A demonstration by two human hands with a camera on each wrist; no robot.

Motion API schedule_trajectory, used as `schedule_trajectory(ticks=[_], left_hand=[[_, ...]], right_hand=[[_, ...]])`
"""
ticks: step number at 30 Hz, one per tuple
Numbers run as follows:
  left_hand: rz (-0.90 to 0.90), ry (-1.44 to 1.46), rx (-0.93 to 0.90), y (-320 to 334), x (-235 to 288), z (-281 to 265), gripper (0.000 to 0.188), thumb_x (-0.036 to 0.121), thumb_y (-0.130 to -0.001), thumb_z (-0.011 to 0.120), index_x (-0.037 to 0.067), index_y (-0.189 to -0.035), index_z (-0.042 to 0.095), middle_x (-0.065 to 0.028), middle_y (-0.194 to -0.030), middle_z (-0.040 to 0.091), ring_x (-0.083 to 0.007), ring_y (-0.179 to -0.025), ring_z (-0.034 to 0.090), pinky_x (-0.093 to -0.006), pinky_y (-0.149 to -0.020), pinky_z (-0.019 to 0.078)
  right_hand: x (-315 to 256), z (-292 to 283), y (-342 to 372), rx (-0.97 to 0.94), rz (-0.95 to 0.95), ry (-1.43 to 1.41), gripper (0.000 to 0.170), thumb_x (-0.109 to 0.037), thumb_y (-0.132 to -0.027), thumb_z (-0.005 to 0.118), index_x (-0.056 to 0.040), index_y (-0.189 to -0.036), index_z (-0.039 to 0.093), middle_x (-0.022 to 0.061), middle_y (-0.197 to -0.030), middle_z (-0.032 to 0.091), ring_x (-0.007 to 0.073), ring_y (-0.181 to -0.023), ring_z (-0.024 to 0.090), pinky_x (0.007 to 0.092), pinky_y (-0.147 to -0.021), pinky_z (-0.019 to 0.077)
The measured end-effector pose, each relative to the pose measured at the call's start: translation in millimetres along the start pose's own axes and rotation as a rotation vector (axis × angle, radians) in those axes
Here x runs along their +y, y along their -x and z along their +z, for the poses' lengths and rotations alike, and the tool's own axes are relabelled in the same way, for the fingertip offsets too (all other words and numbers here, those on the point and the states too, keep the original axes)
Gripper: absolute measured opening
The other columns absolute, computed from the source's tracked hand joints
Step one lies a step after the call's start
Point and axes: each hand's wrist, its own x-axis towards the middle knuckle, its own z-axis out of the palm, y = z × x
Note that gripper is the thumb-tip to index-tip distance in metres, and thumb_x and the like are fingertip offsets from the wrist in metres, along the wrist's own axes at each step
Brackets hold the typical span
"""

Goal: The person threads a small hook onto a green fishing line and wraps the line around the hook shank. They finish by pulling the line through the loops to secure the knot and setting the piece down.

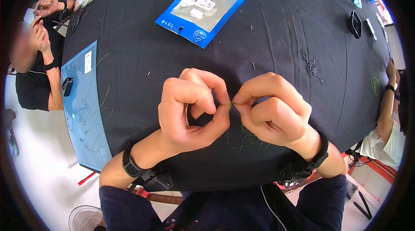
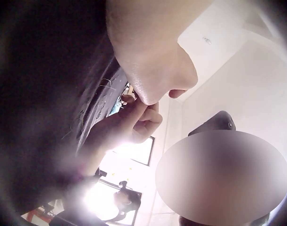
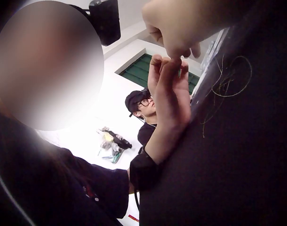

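Note:
Over the black tablecloth, both hands meet fingertip to fingertip. My left hand [image 1: 190,112] pinches a thin yellow-green line [image 1: 232,105] between thumb and index finger. Close against it, my right hand [image 1: 276,112] pinches the same line with thumb and index finger, other fingers curled in. Loose loops of the line hang below the fingertips and lie on the cloth. In the right wrist view, a loop of line [image 3: 251,71] shows beside the hands. Whether a small piece sits between the fingertips, I cannot tell.
A blue-edged packet [image 1: 235,5] of small dark pieces lies ahead. To the left is a translucent blue sheet [image 1: 80,114] with hook-like pieces and a black clip [image 1: 67,86]. Dark tangled pieces [image 1: 312,67] and a black tray [image 1: 352,24] lie right. People sit at both sides.

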Motion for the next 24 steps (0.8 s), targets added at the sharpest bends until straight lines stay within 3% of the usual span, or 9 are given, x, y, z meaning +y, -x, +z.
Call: schedule_trajectory(ticks=[5,10,14,19,24], left_hand=[[0.000,-0.012,-0.005,0.4,0.4,0.1,0.047,-0.018,-0.065,0.062,0.009,-0.093,0.036,-0.0035,-0.077,0.042,-0.0202,-0.072,0.057,-0.0275,-0.062,0.0448],[-0.002,-0.011,-0.017,1.5,0.4,-0.6,0.048,-0.019,-0.065,0.062,0.009,-0.093,0.035,-0.0035,-0.077,0.041,-0.0202,-0.072,0.057,-0.0274,-0.062,0.0451],[-0.002,-0.016,-0.017,1.4,0.3,-0.5,0.048,-0.019,-0.065,0.062,0.009,-0.093,0.035,-0.0036,-0.078,0.041,-0.0202,-0.073,0.057,-0.0276,-0.062,0.0454],[0.005,-0.031,-0.020,0.8,-0.4,-1.3,0.047,-0.018,-0.065,0.062,0.009,-0.093,0.035,-0.0039,-0.078,0.041,-0.0203,-0.073,0.057,-0.0280,-0.062,0.0457],[0.010,-0.045,-0.027,0.2,-0.1,-1.3,0.046,-0.018,-0.066,0.062,0.009,-0.092,0.035,-0.0041,-0.077,0.041,-0.0205,-0.072,0.057,-0.0284,-0.062,0.0464]], right_hand=[[-2.2,-2.4,-0.3,-0.054,0.034,-0.026,0.022,0.007,-0.062,0.067,-0.0008,-0.072,0.049,0.0120,-0.083,0.056,0.0222,-0.065,0.058,0.0298,-0.055,0.0496],[1.8,-1.3,1.8,-0.046,-0.014,0.010,0.030,0.017,-0.062,0.067,-0.0043,-0.067,0.046,0.0147,-0.084,0.061,0.0158,-0.063,0.058,0.0226,-0.053,0.0475],[-3.4,-2.3,0.2,-0.047,0.057,-0.004,0.021,0.007,-0.062,0.067,-0.0015,-0.070,0.049,0.0112,-0.083,0.056,0.0223,-0.065,0.058,0.0301,-0.055,0.0492],[-1.0,1.9,0.6,0.010,0.039,-0.012,0.021,0.007,-0.062,0.067,-0.0013,-0.070,0.049,0.0119,-0.083,0.056,0.0229,-0.065,0.058,0.0309,-0.055,0.0491],[-1.9,-1.5,0.2,-0.054,0.056,-0.026,0.023,0.007,-0.061,0.067,-0.0007,-0.072,0.049,0.0123,-0.083,0.055,0.0243,-0.067,0.058,0.0317,-0.056,0.0490]])
